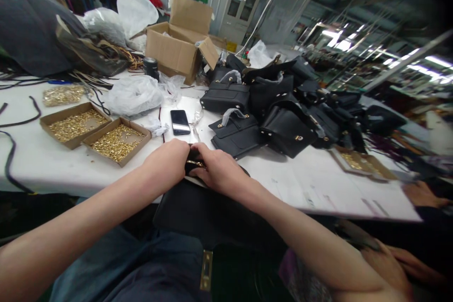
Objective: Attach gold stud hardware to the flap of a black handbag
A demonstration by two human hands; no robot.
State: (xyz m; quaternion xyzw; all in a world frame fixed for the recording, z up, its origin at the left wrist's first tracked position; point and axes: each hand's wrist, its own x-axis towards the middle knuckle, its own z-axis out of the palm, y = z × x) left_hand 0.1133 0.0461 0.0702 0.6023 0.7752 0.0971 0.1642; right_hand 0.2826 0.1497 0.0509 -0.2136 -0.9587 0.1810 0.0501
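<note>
White table (pixel 53 160), phone (pixel 180 122), stud trays (pixel 95 132), black bags (pixel 283 113)

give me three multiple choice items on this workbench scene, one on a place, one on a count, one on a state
1. Where does the phone lie?
A. on the white table, beyond the hands
B. inside the big cardboard box
C. on top of the bag pile

2. How many shallow trays of gold fittings sit side by side at the left?
A. one
B. two
C. four

3. How are the left hand and right hand placed?
A. both flat and apart
B. one raised
C. both closed together on a black piece with gold trim

Answers: 1 A, the phone lies screen up on the table; 2 B, tray beside tray; 3 C, both grips meet on it.
</note>
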